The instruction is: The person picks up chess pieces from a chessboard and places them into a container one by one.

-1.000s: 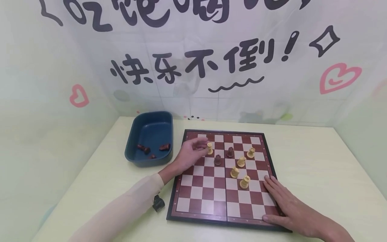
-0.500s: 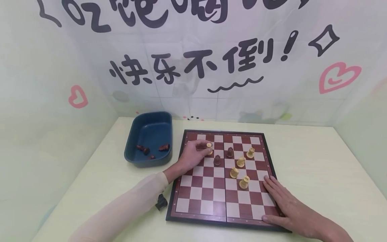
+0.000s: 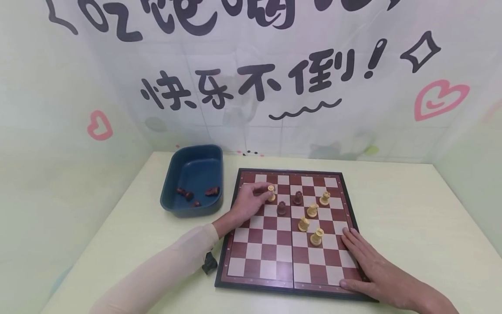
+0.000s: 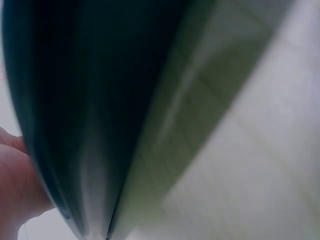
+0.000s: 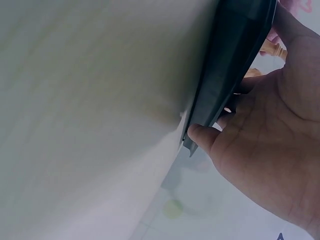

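Observation:
In the head view my left hand [image 3: 249, 201] pinches a cream chess piece [image 3: 271, 192] between thumb and fingers, at the upper left of the chessboard [image 3: 270, 223]. The piece stands upright on the board. A dark brown piece [image 3: 281, 208] is just below and right of it, and another dark piece [image 3: 298, 197] lies further right. My right hand [image 3: 374, 266] rests with straight fingers on the board's lower right edge; the right wrist view shows its thumb against the dark side of the board [image 5: 227, 65]. The left wrist view has mostly the board's dark side [image 4: 95, 100], blurred.
Several other cream pieces stand right of the board's centre fold, among them a knight [image 3: 312, 211] and a rook [image 3: 317, 237]. A blue bin [image 3: 191, 213] holding several dark brown pieces [image 3: 213, 191] stands left of the board. A lettered white sheet [image 3: 243, 131] hangs behind the table [image 3: 408, 205].
My left hand has shifted slightly, its thumb and fingers closing in around the cream piece. The right hand stays where it was, and the other pieces have not moved.

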{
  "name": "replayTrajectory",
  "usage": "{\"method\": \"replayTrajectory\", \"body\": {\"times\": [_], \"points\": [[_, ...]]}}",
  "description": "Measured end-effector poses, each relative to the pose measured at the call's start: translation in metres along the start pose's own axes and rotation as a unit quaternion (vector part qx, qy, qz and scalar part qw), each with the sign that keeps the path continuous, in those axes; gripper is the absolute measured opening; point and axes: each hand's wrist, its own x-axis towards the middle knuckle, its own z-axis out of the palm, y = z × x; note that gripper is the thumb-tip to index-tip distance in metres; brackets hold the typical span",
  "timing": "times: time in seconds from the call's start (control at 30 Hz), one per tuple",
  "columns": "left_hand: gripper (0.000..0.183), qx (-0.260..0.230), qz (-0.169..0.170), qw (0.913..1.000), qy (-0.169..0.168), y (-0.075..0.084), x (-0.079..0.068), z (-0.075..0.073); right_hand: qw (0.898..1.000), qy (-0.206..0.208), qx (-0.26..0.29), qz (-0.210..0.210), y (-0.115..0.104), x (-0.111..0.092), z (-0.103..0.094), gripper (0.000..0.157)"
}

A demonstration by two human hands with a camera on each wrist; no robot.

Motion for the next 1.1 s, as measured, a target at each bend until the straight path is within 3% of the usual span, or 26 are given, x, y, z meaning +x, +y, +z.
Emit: {"method": "replayTrajectory", "body": {"times": [0.4,0.77,0.97,1.1], "points": [[0.029,0.004,0.026,0.9995,-0.015,-0.001,-0.001,0.001,0.999,0.007,0.032,-0.011,0.001,-0.002,0.001,0.1],[0.027,0.011,0.058,0.9981,-0.015,0.005,0.002,-0.002,0.997,0.03,0.037,-0.056,0.001,-0.002,-0.001,0.095],[0.024,0.009,0.095,0.9954,-0.011,0.01,0.002,-0.002,0.998,0.012,0.052,-0.04,0.001,-0.001,-0.002,0.097],[0.025,0.012,0.092,0.9956,-0.014,0.009,-0.002,-0.001,0.998,0.005,0.058,-0.034,0.002,-0.001,-0.002,0.097]]}}
